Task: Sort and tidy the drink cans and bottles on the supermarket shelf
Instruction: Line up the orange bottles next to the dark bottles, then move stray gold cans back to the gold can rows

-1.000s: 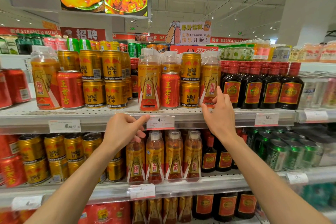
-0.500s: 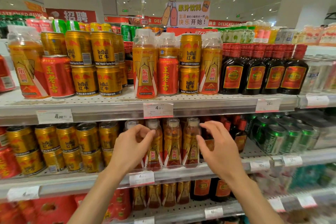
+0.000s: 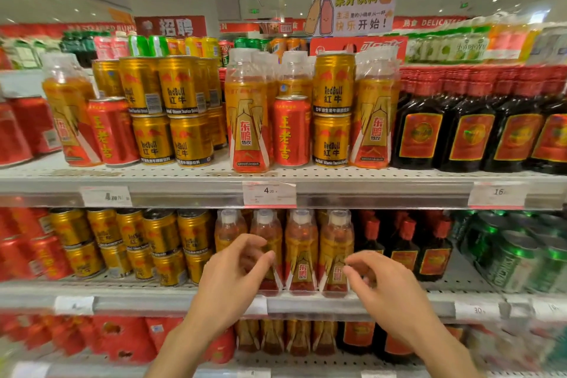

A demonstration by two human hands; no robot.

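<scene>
Shelf of gold RedBull 红牛 cans, red 王老吉 can, 东鹏特饮 bottles below, price tag 4.20, left hand and right hand near the bottles, fingers loosely curled, pinching nothing.

Head camera faces the drink shelves closely, level, edges somewhat blurred.

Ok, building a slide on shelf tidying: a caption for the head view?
Both hands, left hand and right hand, reach toward orange bottles on the middle shelf.
</scene>
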